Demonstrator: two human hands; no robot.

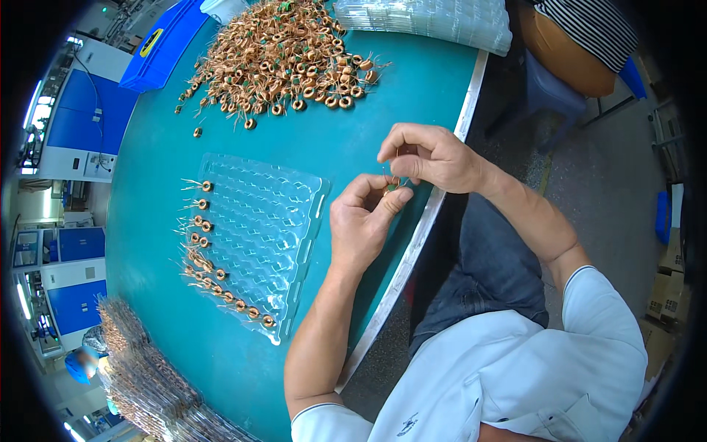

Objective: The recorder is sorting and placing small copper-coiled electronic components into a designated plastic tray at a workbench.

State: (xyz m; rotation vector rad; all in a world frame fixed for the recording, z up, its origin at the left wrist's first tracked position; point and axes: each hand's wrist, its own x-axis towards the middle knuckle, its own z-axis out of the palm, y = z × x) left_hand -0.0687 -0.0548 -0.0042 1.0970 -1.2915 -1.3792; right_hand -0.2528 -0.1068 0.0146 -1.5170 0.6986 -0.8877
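Near the table's right edge my left hand (362, 221) pinches a small copper-wound ring coil (391, 189) with a bit of green on it. Just above it, my right hand (434, 158) is closed, its thumb and fingertips pinching a thin wire lead of that coil. To the left of my hands lies a clear plastic tray (258, 221) with rows of moulded pockets. Several copper ring coils (206, 186) sit along its left and lower-left side, their wire leads sticking out to the left.
A large heap of copper ring coils (276, 62) covers the far part of the green table (162, 147). Stacked clear trays (427, 18) lie at the far right, a blue bin (162, 44) at the far left. Filled trays are piled (151, 376) at the lower left. Another person sits at the upper right.
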